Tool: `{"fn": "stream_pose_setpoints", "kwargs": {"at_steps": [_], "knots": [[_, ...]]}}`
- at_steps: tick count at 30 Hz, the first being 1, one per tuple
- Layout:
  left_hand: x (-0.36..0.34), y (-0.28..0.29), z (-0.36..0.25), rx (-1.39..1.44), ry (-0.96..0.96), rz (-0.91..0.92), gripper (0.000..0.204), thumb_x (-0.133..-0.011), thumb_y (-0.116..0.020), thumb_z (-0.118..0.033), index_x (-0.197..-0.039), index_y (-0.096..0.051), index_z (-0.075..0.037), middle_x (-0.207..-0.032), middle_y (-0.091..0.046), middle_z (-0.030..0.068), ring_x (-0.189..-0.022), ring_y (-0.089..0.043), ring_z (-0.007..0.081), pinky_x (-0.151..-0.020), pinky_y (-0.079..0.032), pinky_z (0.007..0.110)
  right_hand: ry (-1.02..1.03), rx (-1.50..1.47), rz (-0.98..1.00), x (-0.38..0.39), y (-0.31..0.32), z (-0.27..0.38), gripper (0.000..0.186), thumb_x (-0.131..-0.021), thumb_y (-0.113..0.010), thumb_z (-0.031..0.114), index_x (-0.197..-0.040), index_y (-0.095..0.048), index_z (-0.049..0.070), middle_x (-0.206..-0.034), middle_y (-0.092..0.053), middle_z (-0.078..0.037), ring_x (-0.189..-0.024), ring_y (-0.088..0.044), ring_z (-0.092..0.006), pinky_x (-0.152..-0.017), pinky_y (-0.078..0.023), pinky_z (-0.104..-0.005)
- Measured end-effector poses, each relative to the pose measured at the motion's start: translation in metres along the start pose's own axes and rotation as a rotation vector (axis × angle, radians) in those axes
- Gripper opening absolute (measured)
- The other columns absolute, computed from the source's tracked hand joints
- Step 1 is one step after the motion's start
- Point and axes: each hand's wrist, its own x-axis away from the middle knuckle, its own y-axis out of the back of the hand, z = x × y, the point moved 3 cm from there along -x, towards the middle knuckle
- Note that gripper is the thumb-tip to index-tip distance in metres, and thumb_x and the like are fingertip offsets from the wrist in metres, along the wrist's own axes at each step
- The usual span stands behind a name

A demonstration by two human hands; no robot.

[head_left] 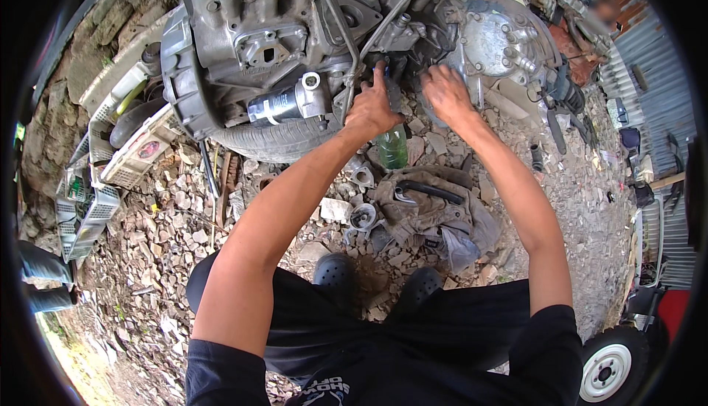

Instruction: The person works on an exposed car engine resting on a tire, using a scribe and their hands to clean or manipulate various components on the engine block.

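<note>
If jerked, your left hand (pixel 375 107) could tip the green bottle (pixel 392 149) at its five o'clock onto stones (pixel 173 240); I can't tell whether it or your right hand (pixel 447 96) grasps anything.

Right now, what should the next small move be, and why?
Probably ease the left hand slightly clear of the green bottle: the two overlap in this view, and a knock seems possible beside the engine. The right hand is close by and blurred at its tips, so space looks tight. Whether either hand grips anything is unclear.
</note>
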Motion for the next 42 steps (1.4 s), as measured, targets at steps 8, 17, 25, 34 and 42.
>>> {"fn": "stream_pose_setpoints", "kwargs": {"at_steps": [8,17,25,34,42], "knots": [[0.002,0.002,-0.001,0.043,-0.018,0.021,0.130,-0.064,-0.090,-0.026,-0.156,0.002,-0.017,-0.130,-0.048,0.0396,-0.117,-0.057,0.0510,-0.103,-0.048,0.051,-0.050,0.007,0.048,-0.001,-0.001,0.013,0.034,-0.085,-0.059,0.003,-0.117,-0.061,-0.009,-0.105,-0.062,-0.018,-0.101,-0.057,-0.0320,-0.090,-0.048,-0.0444],[-0.001,0.007,0.001,0.070,-0.019,0.061,0.129,-0.067,-0.087,-0.023,-0.157,0.005,-0.015,-0.139,-0.039,0.0432,-0.118,-0.057,0.0497,-0.102,-0.050,0.049,-0.182,-0.133,-0.135,0.007,0.017,0.003,0.031,-0.091,-0.058,0.009,-0.119,-0.063,-0.004,-0.109,-0.062,-0.017,-0.103,-0.056,-0.0313,-0.090,-0.047,-0.0423],[-0.001,0.007,0.004,0.088,-0.056,0.044,0.130,-0.067,-0.087,-0.021,-0.157,0.006,-0.013,-0.137,-0.040,0.0441,-0.116,-0.058,0.0498,-0.102,-0.050,0.047,-0.219,-0.077,-0.045,0.009,0.000,0.019,0.040,-0.087,-0.061,0.007,-0.126,-0.060,-0.002,-0.117,-0.060,-0.017,-0.112,-0.054,-0.0328,-0.097,-0.045,-0.0437],[-0.002,0.006,-0.002,0.060,-0.026,0.046,0.131,-0.067,-0.087,-0.021,-0.157,0.007,-0.014,-0.137,-0.041,0.0434,-0.118,-0.057,0.0504,-0.103,-0.049,0.047,-0.241,-0.117,-0.086,0.022,-0.002,0.001,0.038,-0.089,-0.060,0.001,-0.127,-0.058,-0.003,-0.116,-0.060,-0.019,-0.104,-0.057,-0.0361,-0.093,-0.048,-0.0433],[-0.004,0.004,0.003,0.072,-0.046,0.044,0.133,-0.066,-0.088,-0.024,-0.157,0.008,-0.014,-0.138,-0.040,0.0433,-0.118,-0.057,0.0494,-0.103,-0.049,0.048,-0.323,-0.254,0.111,0.011,0.003,0.005,0.020,-0.098,-0.053,0.008,-0.113,-0.061,-0.003,-0.107,-0.058,-0.018,-0.099,-0.059,-0.0322,-0.091,-0.050,-0.0433]]}}
